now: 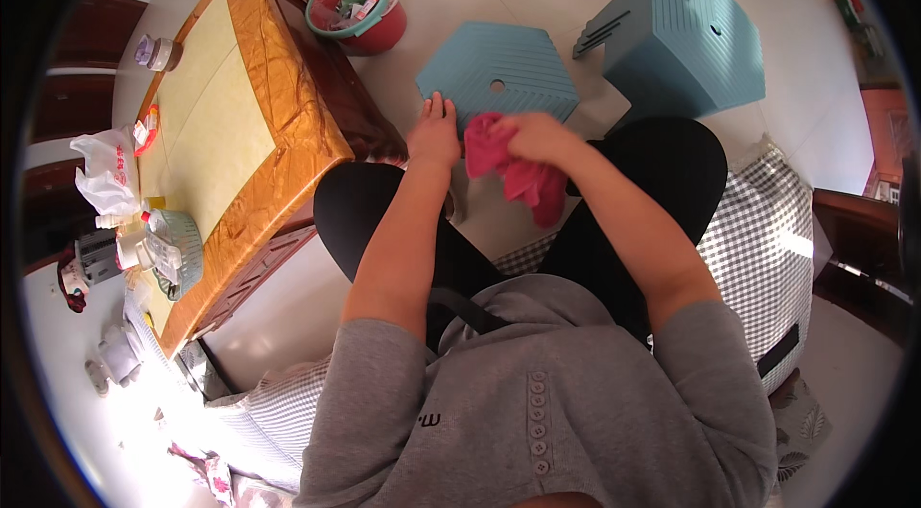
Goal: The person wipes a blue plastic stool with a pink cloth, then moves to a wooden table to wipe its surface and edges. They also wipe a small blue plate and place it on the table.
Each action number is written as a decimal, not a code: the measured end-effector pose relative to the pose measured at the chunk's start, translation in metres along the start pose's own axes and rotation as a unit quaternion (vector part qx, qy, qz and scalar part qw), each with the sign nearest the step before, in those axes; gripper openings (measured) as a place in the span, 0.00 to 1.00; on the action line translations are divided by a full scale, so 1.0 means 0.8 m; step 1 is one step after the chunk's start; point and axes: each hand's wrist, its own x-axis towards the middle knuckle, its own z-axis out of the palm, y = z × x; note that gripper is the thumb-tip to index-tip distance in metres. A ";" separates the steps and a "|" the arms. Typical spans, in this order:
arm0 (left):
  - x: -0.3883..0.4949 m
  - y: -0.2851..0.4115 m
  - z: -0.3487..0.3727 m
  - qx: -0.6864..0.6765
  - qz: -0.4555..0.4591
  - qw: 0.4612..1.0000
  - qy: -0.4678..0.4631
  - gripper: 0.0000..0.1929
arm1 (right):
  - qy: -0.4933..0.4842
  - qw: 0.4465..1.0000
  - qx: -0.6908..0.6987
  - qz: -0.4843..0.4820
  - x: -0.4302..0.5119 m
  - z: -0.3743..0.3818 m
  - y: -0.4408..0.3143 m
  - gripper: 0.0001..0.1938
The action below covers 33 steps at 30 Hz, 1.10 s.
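A blue plastic stool (496,58) with a ridged six-sided top and a round hole stands on the floor before my knees. At its near left edge, my left hand (434,130) has its fingertips over the rim and grips the corner; the thumb is not clearly seen. My right hand (541,141) is slightly blurred and clutches a bunched pink cloth (489,148) at the near edge of the stool top. Part of the cloth hangs down between my knees.
Another blue stool (701,40) stands to the right. A red bin (381,29) with a green rim holds rubbish. The wooden table (216,105) on my left bears a plastic basket (188,249), a white bag (108,173) and a jar (165,55). I sit on a checkered cover (752,256).
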 end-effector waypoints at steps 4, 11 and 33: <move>0.000 0.020 -0.018 0.002 0.005 1.000 -0.023 0.54 | 0.197 0.975 -0.101 0.029 0.006 -0.058 0.002 0.27; -0.003 0.073 -0.045 -0.062 -0.081 0.993 -0.064 0.66 | 0.264 0.913 -0.308 0.050 0.039 0.008 0.014 0.39; 0.015 0.077 -0.048 -0.015 -0.078 0.989 -0.128 0.69 | 0.283 0.903 -0.320 -0.047 0.197 -0.026 -0.022 0.15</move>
